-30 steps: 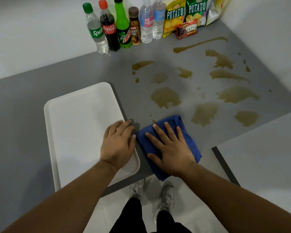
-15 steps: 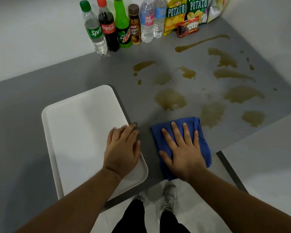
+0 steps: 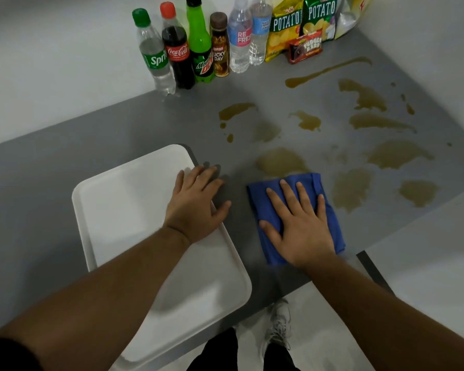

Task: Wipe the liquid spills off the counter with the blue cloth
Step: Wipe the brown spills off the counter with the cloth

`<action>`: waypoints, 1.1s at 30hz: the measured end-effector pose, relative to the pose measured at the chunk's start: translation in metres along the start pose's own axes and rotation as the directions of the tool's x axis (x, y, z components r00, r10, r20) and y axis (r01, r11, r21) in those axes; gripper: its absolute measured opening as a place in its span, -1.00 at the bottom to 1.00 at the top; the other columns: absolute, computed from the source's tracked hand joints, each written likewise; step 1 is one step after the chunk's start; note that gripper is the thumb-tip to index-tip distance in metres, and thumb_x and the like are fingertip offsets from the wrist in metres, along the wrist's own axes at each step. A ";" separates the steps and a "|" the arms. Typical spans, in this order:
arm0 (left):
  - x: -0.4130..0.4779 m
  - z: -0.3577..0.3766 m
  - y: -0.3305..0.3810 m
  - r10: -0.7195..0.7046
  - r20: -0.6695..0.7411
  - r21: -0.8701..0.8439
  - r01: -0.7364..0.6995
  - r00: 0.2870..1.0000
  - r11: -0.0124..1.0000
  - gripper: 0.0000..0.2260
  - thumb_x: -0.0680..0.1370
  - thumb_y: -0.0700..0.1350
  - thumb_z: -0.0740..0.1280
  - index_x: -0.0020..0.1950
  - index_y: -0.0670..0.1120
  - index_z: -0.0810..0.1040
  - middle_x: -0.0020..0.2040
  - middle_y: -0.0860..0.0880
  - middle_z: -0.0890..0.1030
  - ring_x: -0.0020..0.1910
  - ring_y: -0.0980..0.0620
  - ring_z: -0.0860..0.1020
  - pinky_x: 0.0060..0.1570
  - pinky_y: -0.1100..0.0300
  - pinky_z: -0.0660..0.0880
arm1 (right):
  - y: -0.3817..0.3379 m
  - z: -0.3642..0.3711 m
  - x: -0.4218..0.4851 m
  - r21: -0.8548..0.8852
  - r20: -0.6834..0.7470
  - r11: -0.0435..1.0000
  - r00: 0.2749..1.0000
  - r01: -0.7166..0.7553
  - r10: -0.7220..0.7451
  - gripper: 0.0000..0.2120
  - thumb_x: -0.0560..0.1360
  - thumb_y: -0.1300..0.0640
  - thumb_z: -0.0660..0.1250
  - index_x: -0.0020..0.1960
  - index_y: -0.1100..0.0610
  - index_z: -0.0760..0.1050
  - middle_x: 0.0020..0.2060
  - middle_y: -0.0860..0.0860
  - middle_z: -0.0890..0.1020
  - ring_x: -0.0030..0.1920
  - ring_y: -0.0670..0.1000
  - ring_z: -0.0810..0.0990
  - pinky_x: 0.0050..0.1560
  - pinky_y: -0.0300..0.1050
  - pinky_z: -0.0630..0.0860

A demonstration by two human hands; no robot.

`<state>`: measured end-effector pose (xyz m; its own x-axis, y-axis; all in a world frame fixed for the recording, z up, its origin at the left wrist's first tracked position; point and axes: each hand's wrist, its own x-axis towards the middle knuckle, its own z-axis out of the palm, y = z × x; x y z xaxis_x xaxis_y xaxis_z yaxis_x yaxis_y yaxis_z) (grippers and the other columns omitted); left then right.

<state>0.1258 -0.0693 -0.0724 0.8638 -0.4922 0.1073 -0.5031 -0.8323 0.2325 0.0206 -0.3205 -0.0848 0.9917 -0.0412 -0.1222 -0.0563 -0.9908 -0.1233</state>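
Note:
A folded blue cloth [image 3: 263, 207] lies on the grey counter [image 3: 65, 170] near its front edge. My right hand [image 3: 300, 226] presses flat on the cloth, fingers spread. The cloth's far edge touches a brown puddle [image 3: 279, 162]. Several more brown spills [image 3: 351, 188] spread across the counter to the right and behind, among them a long streak [image 3: 327, 70] near the snacks. My left hand [image 3: 196, 204] rests flat on the right rim of a white tray [image 3: 134, 199], holding nothing.
Several drink bottles [image 3: 177, 52] stand in a row against the back wall, with potato chip bags [image 3: 303, 22] and a small snack pack [image 3: 304, 50] to their right. White walls close in the back and right. The tray overhangs the front edge; my shoes [image 3: 279, 325] show below.
My right hand has slid the cloth to the right and away from the tray, up to the edge of the nearest puddle. My left hand stays on the tray's rim.

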 end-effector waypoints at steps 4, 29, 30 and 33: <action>0.008 0.005 -0.010 -0.005 0.024 -0.004 0.005 1.000 1.000 -0.45 0.62 0.27 0.17 0.51 0.01 0.45 0.59 -0.04 0.39 0.63 -0.10 0.23 0.61 -0.24 0.17 | -0.015 0.011 -0.029 0.001 0.001 1.000 1.000 -0.015 0.015 -0.27 0.62 -0.44 -0.08 0.68 -0.17 -0.14 0.69 -0.01 -0.05 0.67 0.19 -0.09 0.57 0.44 -0.09; 0.008 0.012 -0.013 -0.002 -0.021 -0.042 0.001 1.000 0.999 -0.56 0.59 0.04 0.22 0.44 -0.04 0.54 0.55 -0.07 0.44 0.59 -0.12 0.31 0.58 -0.25 0.21 | -0.032 0.001 0.008 0.004 0.054 0.999 0.998 0.039 -0.039 -0.32 0.65 -0.39 -0.13 0.68 -0.14 -0.12 0.68 -0.01 -0.06 0.67 0.17 -0.16 0.59 0.38 -0.13; 0.008 0.012 -0.013 -0.001 -0.023 -0.038 0.001 1.000 0.999 -0.56 0.59 0.05 0.21 0.44 -0.03 0.54 0.55 -0.06 0.44 0.59 -0.11 0.31 0.58 -0.25 0.22 | -0.032 -0.001 0.017 0.015 0.063 0.997 0.995 0.081 -0.082 -0.33 0.65 -0.39 -0.14 0.68 -0.16 -0.12 0.68 -0.03 -0.07 0.66 0.15 -0.20 0.60 0.36 -0.16; 0.008 0.009 -0.012 -0.013 -0.007 -0.028 0.013 1.000 1.000 -0.55 0.59 0.07 0.20 0.45 0.00 0.52 0.57 -0.04 0.42 0.60 -0.08 0.30 0.58 -0.23 0.23 | -0.022 -0.009 0.047 0.025 0.080 0.986 0.983 0.165 -0.166 -0.31 0.62 -0.43 -0.13 0.67 -0.19 -0.09 0.68 -0.08 -0.06 0.67 0.12 -0.14 0.62 0.28 -0.17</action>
<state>0.1385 -0.0658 -0.0827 0.8706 -0.4794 0.1107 -0.4909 -0.8313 0.2605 0.0695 -0.3017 -0.0788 0.9748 0.1343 -0.1780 0.1047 -0.9805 -0.1666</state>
